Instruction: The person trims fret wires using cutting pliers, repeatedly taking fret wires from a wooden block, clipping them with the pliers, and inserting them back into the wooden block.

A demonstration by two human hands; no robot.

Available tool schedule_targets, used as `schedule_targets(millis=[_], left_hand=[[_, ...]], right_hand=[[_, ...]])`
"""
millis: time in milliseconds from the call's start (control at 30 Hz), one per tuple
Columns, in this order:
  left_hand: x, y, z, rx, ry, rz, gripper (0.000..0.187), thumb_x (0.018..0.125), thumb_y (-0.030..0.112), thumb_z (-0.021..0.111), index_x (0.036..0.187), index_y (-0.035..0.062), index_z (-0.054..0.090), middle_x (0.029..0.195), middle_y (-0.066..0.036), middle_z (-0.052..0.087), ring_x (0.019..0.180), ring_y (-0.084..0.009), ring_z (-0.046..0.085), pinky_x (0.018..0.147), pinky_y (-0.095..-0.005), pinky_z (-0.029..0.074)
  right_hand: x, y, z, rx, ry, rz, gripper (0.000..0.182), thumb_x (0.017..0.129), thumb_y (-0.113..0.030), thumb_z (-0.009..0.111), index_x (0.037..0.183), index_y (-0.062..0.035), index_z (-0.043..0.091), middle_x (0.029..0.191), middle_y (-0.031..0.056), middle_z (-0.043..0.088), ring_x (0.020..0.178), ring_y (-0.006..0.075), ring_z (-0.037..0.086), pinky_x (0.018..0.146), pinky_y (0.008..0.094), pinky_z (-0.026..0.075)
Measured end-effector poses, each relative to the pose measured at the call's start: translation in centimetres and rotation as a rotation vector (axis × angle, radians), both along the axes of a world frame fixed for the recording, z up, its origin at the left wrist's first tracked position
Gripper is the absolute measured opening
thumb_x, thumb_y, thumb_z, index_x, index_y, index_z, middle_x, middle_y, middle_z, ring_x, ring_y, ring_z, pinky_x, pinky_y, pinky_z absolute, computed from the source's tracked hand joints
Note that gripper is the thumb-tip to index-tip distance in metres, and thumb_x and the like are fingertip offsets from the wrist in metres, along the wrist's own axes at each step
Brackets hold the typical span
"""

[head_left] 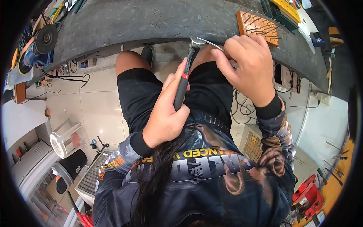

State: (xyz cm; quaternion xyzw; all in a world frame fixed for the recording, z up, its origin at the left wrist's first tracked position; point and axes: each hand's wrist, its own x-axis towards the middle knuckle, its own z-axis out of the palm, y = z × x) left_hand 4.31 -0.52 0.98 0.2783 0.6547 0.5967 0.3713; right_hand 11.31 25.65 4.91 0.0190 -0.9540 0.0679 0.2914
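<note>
My left hand [165, 113] is wrapped round the dark grip of a hammer-like tool [181, 89] with a red band, its index finger laid along the handle. The tool's metal head [197, 42] is at the bench's front edge, above my lap. My right hand [247, 62] pinches one end of a thin, curved, shiny metal strip [210, 43] between thumb and fingers. The strip's other end meets the tool head, though I cannot tell how they touch.
The dark workbench [151, 19] runs across the front. An orange block with upright metal pins [259, 28] stands on it at the right. An angle grinder [38, 47] lies at the far left. Cables [242, 108] hang below, and a white stool [66, 138] stands left.
</note>
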Motion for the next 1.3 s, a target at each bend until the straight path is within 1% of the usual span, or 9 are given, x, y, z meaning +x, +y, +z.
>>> schedule_targets(millis=[433, 567, 633, 800, 900, 967, 1033, 1100, 1300], left_hand=[[0.5, -0.1, -0.2, -0.005, -0.037, 0.008, 0.102, 0.086, -0.009, 0.050, 0.185, 0.0032, 0.030, 0.130, -0.003, 0.056, 0.107, -0.0105, 0.051, 0.090, -0.0228, 0.047], [0.6, 0.1, 0.5, 0.023, -0.162, 0.042, 0.101, 0.086, -0.010, 0.051, 0.184, 0.0024, 0.032, 0.131, -0.003, 0.056, 0.104, -0.0107, 0.052, 0.087, -0.0233, 0.047], [0.9, 0.1, 0.4, 0.056, -0.236, 0.044, 0.100, 0.086, -0.009, 0.052, 0.183, 0.0019, 0.033, 0.131, -0.004, 0.055, 0.103, -0.0110, 0.052, 0.086, -0.0240, 0.047], [0.6, 0.4, 0.1, 0.083, -0.302, -0.054, 0.097, 0.084, -0.010, 0.053, 0.179, -0.0002, 0.036, 0.144, -0.010, 0.058, 0.112, -0.0173, 0.062, 0.094, -0.0323, 0.056], [1.1, 0.9, -0.3, 0.223, -0.335, -0.030, 0.097, 0.082, -0.010, 0.052, 0.178, -0.0014, 0.036, 0.163, -0.019, 0.055, 0.132, -0.0269, 0.067, 0.113, -0.0458, 0.059], [0.7, 0.7, -0.4, 0.241, -0.326, -0.077, 0.098, 0.081, -0.010, 0.050, 0.178, -0.0018, 0.035, 0.175, -0.024, 0.047, 0.147, -0.0340, 0.064, 0.127, -0.0550, 0.052], [0.5, 0.6, -0.2, 0.213, -0.337, -0.071, 0.098, 0.081, -0.011, 0.049, 0.178, -0.0016, 0.035, 0.175, -0.024, 0.048, 0.147, -0.0337, 0.064, 0.127, -0.0545, 0.052], [0.5, 0.6, -0.2, 0.184, -0.346, -0.071, 0.099, 0.082, -0.011, 0.048, 0.179, -0.0013, 0.034, 0.175, -0.024, 0.048, 0.147, -0.0333, 0.064, 0.127, -0.0541, 0.052], [0.5, 0.4, -0.7, 0.159, -0.344, -0.077, 0.100, 0.082, -0.013, 0.048, 0.180, -0.0016, 0.033, 0.174, -0.023, 0.049, 0.145, -0.0311, 0.066, 0.126, -0.0527, 0.054]], right_hand=[[-0.4, -0.6, -0.2, 0.064, -0.045, -0.010, 0.035, 0.097, -0.024, 0.088, 0.078, -0.0119, 0.061, 0.071, 0.0036, 0.066, 0.072, 0.0274, 0.067, 0.082, 0.0421, 0.051], [0.2, -1.3, -0.4, -0.185, 0.028, -0.013, 0.019, 0.096, -0.018, 0.089, 0.098, -0.0098, 0.072, 0.087, 0.0027, 0.072, 0.078, 0.0242, 0.069, 0.083, 0.0407, 0.052], [0.6, -2.5, -1.8, -0.693, 0.113, -0.061, 0.016, 0.096, -0.008, 0.088, 0.107, -0.0072, 0.076, 0.090, 0.0039, 0.073, 0.081, 0.0219, 0.070, 0.080, 0.0389, 0.054], [1.3, -3.6, -2.2, -0.927, 0.249, -0.074, 0.019, 0.098, 0.002, 0.086, 0.115, -0.0037, 0.079, 0.099, 0.0079, 0.077, 0.088, 0.0201, 0.073, 0.081, 0.0353, 0.058], [2.0, -1.5, -0.8, -0.710, 0.362, -0.100, 0.017, 0.098, 0.006, 0.084, 0.113, -0.0025, 0.081, 0.104, 0.0083, 0.080, 0.089, 0.0188, 0.074, 0.080, 0.0307, 0.059], [2.6, 2.4, 1.8, -0.408, 0.381, -0.172, 0.012, 0.100, 0.005, 0.083, 0.110, -0.0015, 0.081, 0.101, 0.0067, 0.081, 0.088, 0.0181, 0.073, 0.080, 0.0307, 0.058], [2.9, 5.7, 4.7, -0.137, 0.325, -0.202, 0.002, 0.104, 0.001, 0.080, 0.106, 0.0006, 0.080, 0.097, 0.0065, 0.080, 0.089, 0.0172, 0.073, 0.084, 0.0318, 0.059], [3.6, 8.1, 6.6, 0.137, 0.103, -0.202, 0.010, 0.104, -0.004, 0.079, 0.115, -0.0023, 0.080, 0.114, 0.0080, 0.082, 0.098, 0.0245, 0.077, 0.094, 0.0391, 0.057], [2.2, 10.3, 7.1, 0.197, -0.127, -0.121, 0.008, 0.104, -0.009, 0.078, 0.106, -0.0018, 0.075, 0.113, 0.0087, 0.076, 0.100, 0.0337, 0.074, 0.093, 0.0441, 0.056]])
